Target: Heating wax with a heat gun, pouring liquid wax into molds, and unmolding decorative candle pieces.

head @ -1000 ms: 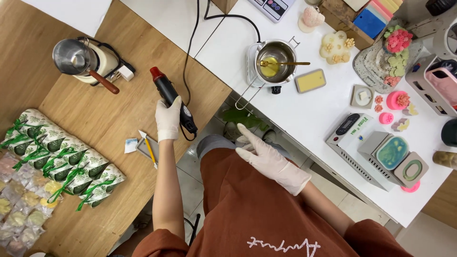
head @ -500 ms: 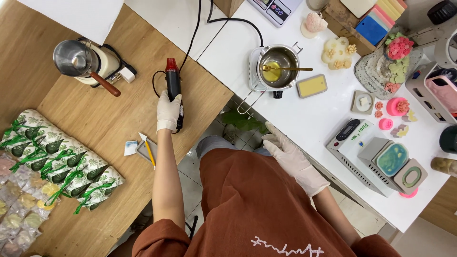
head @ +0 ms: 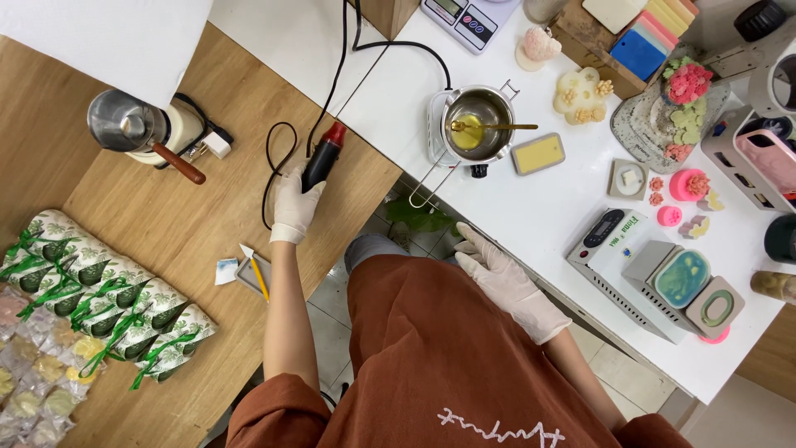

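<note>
My left hand (head: pixel 295 205), in a white glove, grips a black heat gun with a red tip (head: pixel 323 154) that rests on the wooden table (head: pixel 199 241); its black cord (head: pixel 269 170) loops beside it. My right hand (head: pixel 497 278), also gloved, hangs open with fingers apart by the white table's edge (head: pixel 531 274), holding nothing. Beyond it a small metal melting pot (head: pixel 477 123) with yellow liquid and a stirrer stands on a white heater.
A metal pitcher with a brown handle (head: pixel 133 129) stands at the left. Green-patterned wrapped packages (head: pixel 99 290) line the wooden table. A yellow bar (head: pixel 537 153), a scale (head: pixel 466 18), coloured moulds (head: pixel 684 278), pink flower shapes (head: pixel 686 81) and a pencil (head: pixel 257 274) lie around.
My left hand has carried the heat gun further away across the wooden table and laid it down. My right hand has shifted slightly towards the white table's edge.
</note>
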